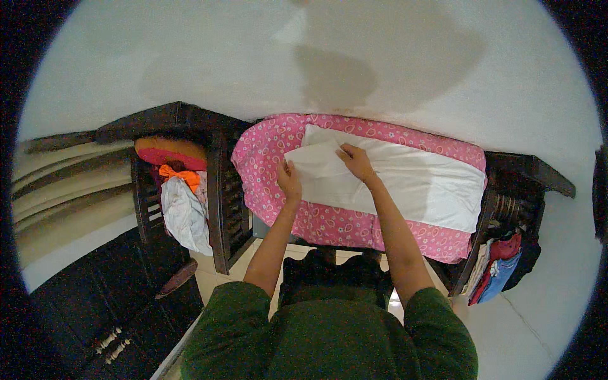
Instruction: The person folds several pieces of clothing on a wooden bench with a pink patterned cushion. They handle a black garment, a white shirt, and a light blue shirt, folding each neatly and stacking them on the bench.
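Observation:
A long white cloth (pixel 403 175) lies lengthwise over a pink patterned cover (pixel 332 221), slightly wrinkled. Near its left end a cream-white flap of fabric (pixel 316 164) is raised between my hands. My left hand (pixel 289 183) grips the flap's left edge, thumb up. At the flap's upper right, my right hand (pixel 356 161) pinches the fabric between thumb and fingers. Whether this flap is part of the white cloth or a separate piece, I cannot tell.
Left of the pink cover stands a dark wooden frame (pixel 221 199), beside a pile with a white cloth (pixel 185 213) and an orange cloth (pixel 190 178). Folded clothes (pixel 498 270) hang at a dark wooden rack on the right. A pale wall (pixel 213 61) rises behind.

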Available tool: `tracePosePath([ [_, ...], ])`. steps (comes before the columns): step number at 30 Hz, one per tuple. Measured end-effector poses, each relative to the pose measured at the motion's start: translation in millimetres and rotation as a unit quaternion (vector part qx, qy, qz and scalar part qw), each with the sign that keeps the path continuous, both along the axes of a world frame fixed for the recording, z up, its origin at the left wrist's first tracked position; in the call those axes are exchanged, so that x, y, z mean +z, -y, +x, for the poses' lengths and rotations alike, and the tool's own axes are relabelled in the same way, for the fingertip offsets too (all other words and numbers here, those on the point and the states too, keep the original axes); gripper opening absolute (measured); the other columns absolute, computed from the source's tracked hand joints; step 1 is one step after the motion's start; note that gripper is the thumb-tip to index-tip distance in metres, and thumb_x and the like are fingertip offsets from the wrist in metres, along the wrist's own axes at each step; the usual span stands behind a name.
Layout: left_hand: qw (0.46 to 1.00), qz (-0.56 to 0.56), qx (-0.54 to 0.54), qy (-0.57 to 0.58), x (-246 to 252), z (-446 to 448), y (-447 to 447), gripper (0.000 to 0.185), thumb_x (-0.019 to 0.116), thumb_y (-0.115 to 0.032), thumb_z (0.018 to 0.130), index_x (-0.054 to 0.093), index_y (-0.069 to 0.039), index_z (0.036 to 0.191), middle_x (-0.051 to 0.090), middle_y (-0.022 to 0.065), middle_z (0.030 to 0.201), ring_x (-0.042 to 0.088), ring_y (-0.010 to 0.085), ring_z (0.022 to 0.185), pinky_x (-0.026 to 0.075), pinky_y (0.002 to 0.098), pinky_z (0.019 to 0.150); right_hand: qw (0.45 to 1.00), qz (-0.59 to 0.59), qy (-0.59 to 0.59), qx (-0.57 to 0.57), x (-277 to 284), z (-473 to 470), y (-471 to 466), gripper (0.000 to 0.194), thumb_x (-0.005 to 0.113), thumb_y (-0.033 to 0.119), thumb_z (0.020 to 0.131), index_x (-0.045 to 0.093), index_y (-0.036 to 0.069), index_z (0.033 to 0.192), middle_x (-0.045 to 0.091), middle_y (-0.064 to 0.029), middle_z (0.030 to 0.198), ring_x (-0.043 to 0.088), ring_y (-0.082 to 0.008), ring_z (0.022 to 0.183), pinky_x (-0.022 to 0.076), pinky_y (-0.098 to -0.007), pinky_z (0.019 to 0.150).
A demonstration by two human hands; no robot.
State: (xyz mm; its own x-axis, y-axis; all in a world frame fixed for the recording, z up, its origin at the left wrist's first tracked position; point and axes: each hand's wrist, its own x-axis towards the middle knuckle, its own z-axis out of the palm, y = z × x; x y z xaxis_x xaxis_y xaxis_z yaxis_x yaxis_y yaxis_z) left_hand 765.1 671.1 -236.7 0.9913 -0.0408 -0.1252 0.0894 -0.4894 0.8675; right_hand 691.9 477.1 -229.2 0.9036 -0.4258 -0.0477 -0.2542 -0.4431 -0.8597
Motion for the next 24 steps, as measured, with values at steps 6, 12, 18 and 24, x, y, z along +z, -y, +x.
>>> tracePosePath([
  [6, 0.973, -0.12, -0.192, -0.034, 2, 35, 25, 0.034, 0.042, -0.021, 0.088, 0.038, -0.002, 0.116, 0.051, 0.014, 0.107, 0.049, 0.0204, 0.098, 0.038, 0.0311, 0.083, 0.959, 0.209, -0.078, -0.175, 18, -13, 13, 0.025, 0.053, 0.016, 0.081, 0.048, 0.009, 0.104, 0.046, 0.0005, 0.061, 0.04, -0.0083, 0.058, 0.0348, -0.0238, 0.052],
  [12, 0.946, -0.032, -0.324, -0.01, -1, 43, 18, 0.043, 0.049, -0.008, 0.082, 0.035, -0.004, 0.123, 0.044, 0.0147, 0.12, 0.041, 0.0217, 0.113, 0.032, 0.0302, 0.092, 0.985, 0.144, -0.054, -0.079, 22, -25, 23, 0.033, 0.053, 0.007, 0.078, 0.049, 0.011, 0.111, 0.047, -0.0013, 0.067, 0.039, -0.009, 0.058, 0.0356, -0.0232, 0.053],
  [18, 0.886, -0.021, -0.425, -0.184, -19, 64, -6, 0.049, 0.05, -0.005, 0.079, 0.037, -0.014, 0.126, 0.04, 0.0169, 0.124, 0.043, 0.0263, 0.112, 0.037, 0.0331, 0.089, 0.999, 0.038, 0.002, 0.018, 43, -44, 19, 0.033, 0.054, 0.005, 0.074, 0.055, 0.012, 0.106, 0.048, -0.0067, 0.07, 0.044, -0.0147, 0.063, 0.039, -0.0269, 0.059],
  [24, 0.875, 0.109, -0.47, -0.049, 1, 46, -6, 0.051, 0.049, -0.009, 0.08, 0.033, -0.019, 0.128, 0.034, 0.0142, 0.129, 0.048, 0.0307, 0.104, 0.041, 0.036, 0.086, 0.989, -0.102, -0.088, 0.055, 24, -56, 10, 0.036, 0.053, 0.01, 0.074, 0.052, 0.013, 0.11, 0.052, -0.0138, 0.083, 0.053, -0.0277, 0.075, 0.0437, -0.0379, 0.068],
])
